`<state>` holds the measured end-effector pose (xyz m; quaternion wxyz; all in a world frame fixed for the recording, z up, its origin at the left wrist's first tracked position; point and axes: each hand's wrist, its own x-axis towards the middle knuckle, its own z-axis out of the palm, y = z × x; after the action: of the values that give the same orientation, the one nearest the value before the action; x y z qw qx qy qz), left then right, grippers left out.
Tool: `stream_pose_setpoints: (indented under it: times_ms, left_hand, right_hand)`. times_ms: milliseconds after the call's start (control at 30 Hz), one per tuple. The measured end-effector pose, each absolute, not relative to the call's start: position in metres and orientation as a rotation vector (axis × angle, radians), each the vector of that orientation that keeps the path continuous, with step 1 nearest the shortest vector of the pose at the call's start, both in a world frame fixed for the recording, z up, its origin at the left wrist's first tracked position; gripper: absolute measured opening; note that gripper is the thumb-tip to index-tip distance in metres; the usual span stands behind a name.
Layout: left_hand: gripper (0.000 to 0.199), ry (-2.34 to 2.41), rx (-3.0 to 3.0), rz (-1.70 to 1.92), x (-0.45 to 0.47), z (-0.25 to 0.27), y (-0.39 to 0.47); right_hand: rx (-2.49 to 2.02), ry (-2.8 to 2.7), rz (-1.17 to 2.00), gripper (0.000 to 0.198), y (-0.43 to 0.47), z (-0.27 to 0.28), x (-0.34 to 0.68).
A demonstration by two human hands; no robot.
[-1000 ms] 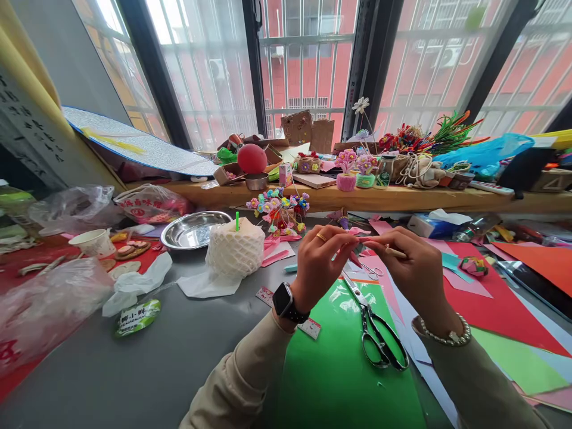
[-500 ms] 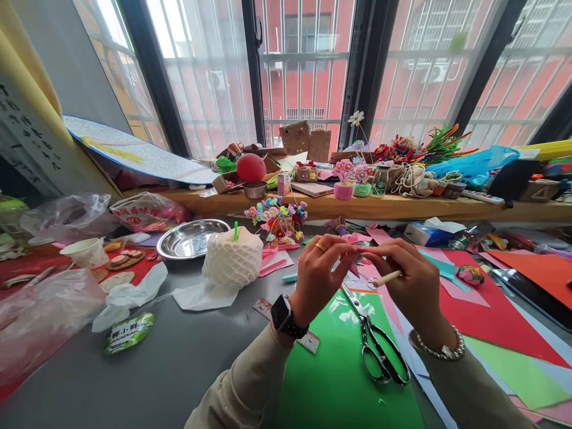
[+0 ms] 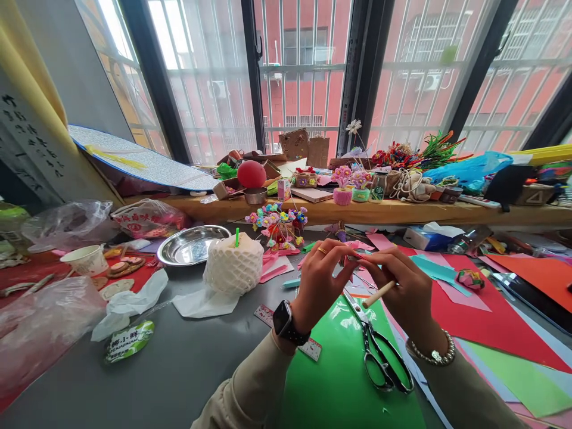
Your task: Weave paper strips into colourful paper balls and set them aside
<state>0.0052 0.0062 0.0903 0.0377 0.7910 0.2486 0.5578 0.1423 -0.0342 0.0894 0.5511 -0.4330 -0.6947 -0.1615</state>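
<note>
Both hands are raised over the table with their fingertips meeting. My left hand [image 3: 318, 280], with a dark watch at its wrist, is closed in a pinch on a small pinkish-red piece [image 3: 354, 258], mostly hidden by the fingers. Opposite it, my right hand [image 3: 404, 289] also pinches near that piece. A pale wooden stick [image 3: 379, 294] is held in the right hand's fingers and slants down to the left. Beneath the hands, black-handled scissors [image 3: 388, 364] lie with blades pointing away on a glossy green sheet [image 3: 330, 381].
A white foam-net-wrapped bundle [image 3: 235, 265] and a metal plate [image 3: 166, 249] stand to the left. Red paper [image 3: 504, 325] and other coloured sheets cover the right side. Behind is a bunch of small craft flowers [image 3: 277, 221], below a crowded wooden sill [image 3: 384, 211].
The hands have shifted slightly left and down, still fingertip to fingertip. The wooden stick now tilts more steeply, its free end lower and further left. The view has moved a little.
</note>
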Motion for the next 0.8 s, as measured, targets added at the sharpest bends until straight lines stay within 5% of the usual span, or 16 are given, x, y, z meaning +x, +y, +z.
stream_pose_setpoints:
  times_ms: [300,467,800]
  left_hand:
    - [0.002,0.624,2.358,1.382,-0.008,0.098,0.017]
    - [0.001,0.555,2.307,1.215,-0.012,0.100,0.018]
    - [0.017,0.389,1.796,0.695,-0.021,0.101,0.021]
  right_hand:
    - [-1.016,-1.924,-0.307,0.023,-0.030,0.094,0.154]
    - [-1.005,-1.993,-0.186,0.011,-0.030,0.097,0.164]
    - [-1.100,-2.092,0.452,0.020,-0.033,0.104,0.165]
